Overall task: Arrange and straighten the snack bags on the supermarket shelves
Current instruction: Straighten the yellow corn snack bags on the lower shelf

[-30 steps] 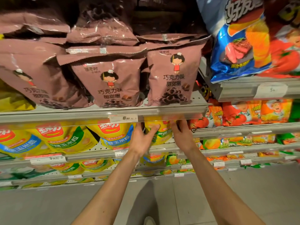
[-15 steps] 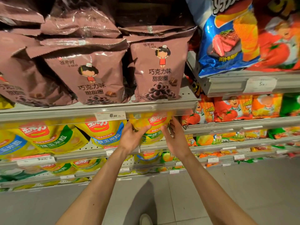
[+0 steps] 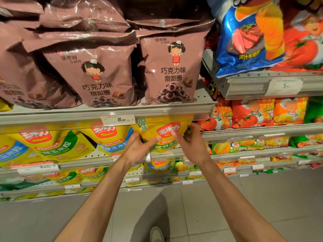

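Under the upper shelf (image 3: 108, 113), the left hand (image 3: 138, 151) and right hand (image 3: 190, 145) grasp a yellow corn bag (image 3: 160, 131) (standing at the row's right end). A hard pull may catch its top on the shelf edge and crumple it.

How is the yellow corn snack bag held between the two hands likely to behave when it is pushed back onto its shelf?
The yellow bag looks puffed and glossy, so it is probably light, and may slip under the left hand and right hand. Its soft film will likely crumple rather than slide stiffly.
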